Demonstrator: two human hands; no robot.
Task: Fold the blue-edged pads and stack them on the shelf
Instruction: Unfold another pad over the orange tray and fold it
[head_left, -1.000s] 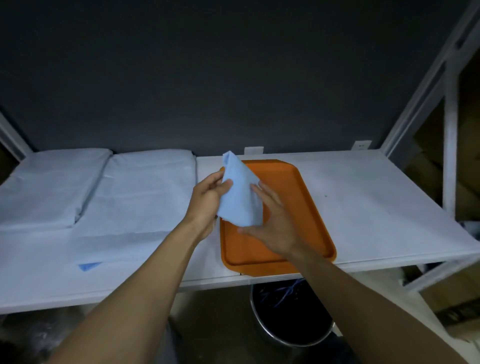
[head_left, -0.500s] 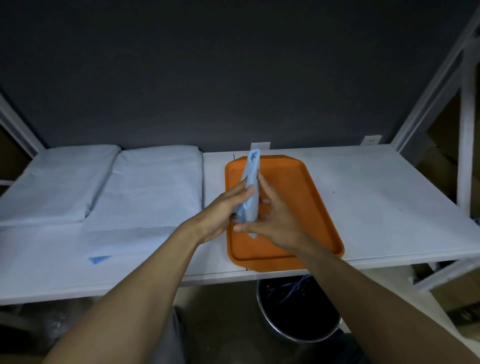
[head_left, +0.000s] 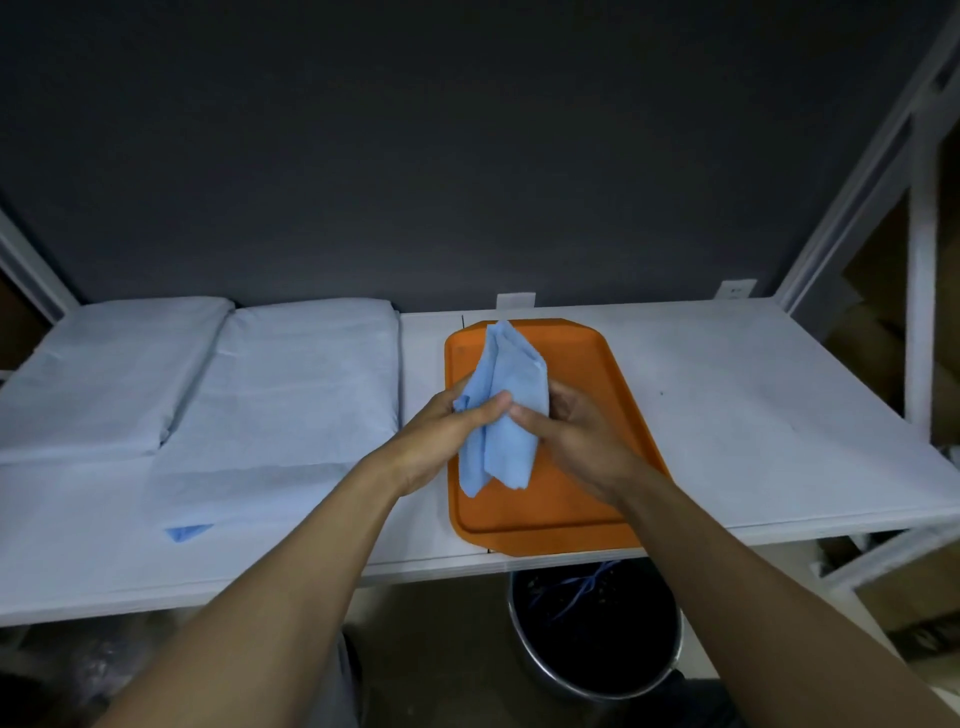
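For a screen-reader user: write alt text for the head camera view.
Two bare hands, left hand and right hand, together hold a crumpled blue pad above an orange tray on a white shelf. Pale folded pads lie in piles on the shelf's left part, and a dark bin stands below the shelf.

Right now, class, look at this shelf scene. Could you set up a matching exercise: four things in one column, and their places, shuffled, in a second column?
Things:
1. blue cloth
2. orange tray
3. white pads
4. dark bin

Places:
A. left part of the shelf
B. on the floor below the shelf
C. held by the left hand and right hand
D. mid-shelf, beneath the hands

Pairs: 1-C, 2-D, 3-A, 4-B
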